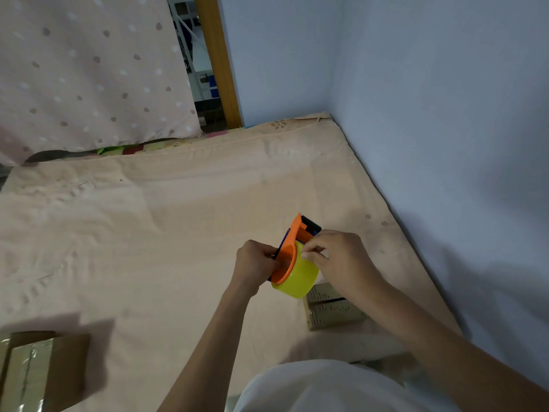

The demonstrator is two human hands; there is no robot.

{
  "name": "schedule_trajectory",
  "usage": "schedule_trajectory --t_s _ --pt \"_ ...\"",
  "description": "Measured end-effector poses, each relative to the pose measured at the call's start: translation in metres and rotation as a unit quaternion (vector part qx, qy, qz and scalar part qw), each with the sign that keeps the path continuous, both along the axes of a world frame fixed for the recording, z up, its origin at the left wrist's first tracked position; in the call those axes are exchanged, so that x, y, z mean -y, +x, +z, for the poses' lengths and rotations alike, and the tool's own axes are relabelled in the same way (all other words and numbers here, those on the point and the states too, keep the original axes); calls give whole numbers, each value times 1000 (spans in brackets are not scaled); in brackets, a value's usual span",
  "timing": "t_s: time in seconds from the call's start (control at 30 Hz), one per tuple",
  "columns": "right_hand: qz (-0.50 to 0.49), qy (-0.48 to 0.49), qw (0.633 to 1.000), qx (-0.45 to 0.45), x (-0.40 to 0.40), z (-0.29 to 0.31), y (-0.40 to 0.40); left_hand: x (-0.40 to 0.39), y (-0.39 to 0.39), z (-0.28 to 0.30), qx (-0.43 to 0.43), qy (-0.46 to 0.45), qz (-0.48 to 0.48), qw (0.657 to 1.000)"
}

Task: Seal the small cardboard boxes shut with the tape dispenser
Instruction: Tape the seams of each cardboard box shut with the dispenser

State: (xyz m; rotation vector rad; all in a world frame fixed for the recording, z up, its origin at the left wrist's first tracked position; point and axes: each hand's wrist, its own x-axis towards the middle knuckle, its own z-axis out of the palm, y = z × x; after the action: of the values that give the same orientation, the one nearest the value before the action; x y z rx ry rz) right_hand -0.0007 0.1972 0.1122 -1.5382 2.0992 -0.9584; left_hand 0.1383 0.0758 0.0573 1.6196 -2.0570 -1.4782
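1. The dispenser (pixel 292 248) is held in the air above the bed (pixel 148 233), between both hands, with its black cutter end pointing away from the person.
2. The left hand (pixel 255 263) is curled around the dispenser's far side, apparently at the handle; the handle itself is hidden, so the exact grip cannot be told.
3. The right hand (pixel 335 257) pinches at the top of the yellow roll (pixel 297 278), thumb and fingertips together, probably picking up the loose tape end.
4. One small box (pixel 332 307) lies on the bed just below the right wrist, its flaps closed with a dark seam showing and seemingly no tape yet. A second box (pixel 35 370) sits well apart at the lower left, with shiny tape already across its top.
5. Handling, as judged: the dispenser is rigid plastic and light, best held by the handle, fingers clear of the toothed cutter.
6. The tape is thin, sticky and apt to fold onto itself, so only its end should be pinched.
7. The box looks light and will slide or sink on the soft bed; it likely needs 1 hand pressing the flaps flat.
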Motion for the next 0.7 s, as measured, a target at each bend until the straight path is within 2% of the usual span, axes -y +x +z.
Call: schedule_trajectory --t_s 0.2,0.47,0.7 --pt "94 102 981 -139 7 11 4 1 -1 -3 19 -6 5 1000" --pt "146 146 976 -64 9 13 0 3 0 -3 26 1 -13 1000" --pt "128 147 981 -25 6 10 -2 3 2 -4 25 7 -32 999"
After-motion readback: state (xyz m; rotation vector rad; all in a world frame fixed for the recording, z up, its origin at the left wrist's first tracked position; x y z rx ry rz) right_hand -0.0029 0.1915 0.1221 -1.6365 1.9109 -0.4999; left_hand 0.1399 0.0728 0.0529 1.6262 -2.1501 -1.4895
